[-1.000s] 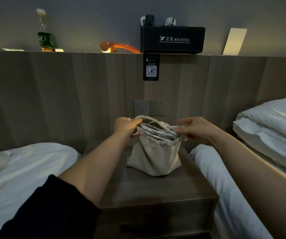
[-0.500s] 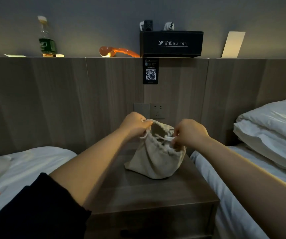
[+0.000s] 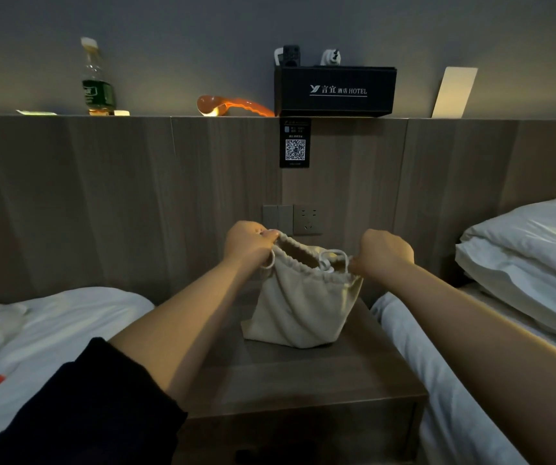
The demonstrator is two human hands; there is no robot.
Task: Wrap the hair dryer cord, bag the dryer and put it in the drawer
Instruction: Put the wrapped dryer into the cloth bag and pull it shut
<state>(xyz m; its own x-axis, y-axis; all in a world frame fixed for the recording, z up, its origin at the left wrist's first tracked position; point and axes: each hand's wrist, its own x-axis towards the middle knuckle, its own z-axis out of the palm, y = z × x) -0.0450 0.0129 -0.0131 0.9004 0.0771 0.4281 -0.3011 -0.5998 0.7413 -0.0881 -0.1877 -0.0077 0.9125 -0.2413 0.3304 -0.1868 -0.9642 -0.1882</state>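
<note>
A beige cloth drawstring bag (image 3: 298, 307) stands upright on the wooden nightstand (image 3: 307, 377) between two beds. My left hand (image 3: 248, 245) grips the left side of the gathered rim. My right hand (image 3: 385, 255) grips the right side of the rim and the white drawstring (image 3: 332, 256). The mouth of the bag is partly open. The hair dryer is hidden inside the bag. The drawer front (image 3: 296, 434) below the nightstand top is dark and hard to make out.
White beds (image 3: 68, 317) flank the nightstand on both sides, with pillows (image 3: 531, 250) at the right. Behind the bag are wall switches and a socket (image 3: 307, 219). The headboard ledge holds a bottle (image 3: 95, 82), an orange object (image 3: 233, 105) and a black hotel box (image 3: 335, 90).
My hands have drawn apart along the rim, pulling the bag's mouth wider sideways. The right hand has moved right and its fingers have curled into a fist on the drawstring.
</note>
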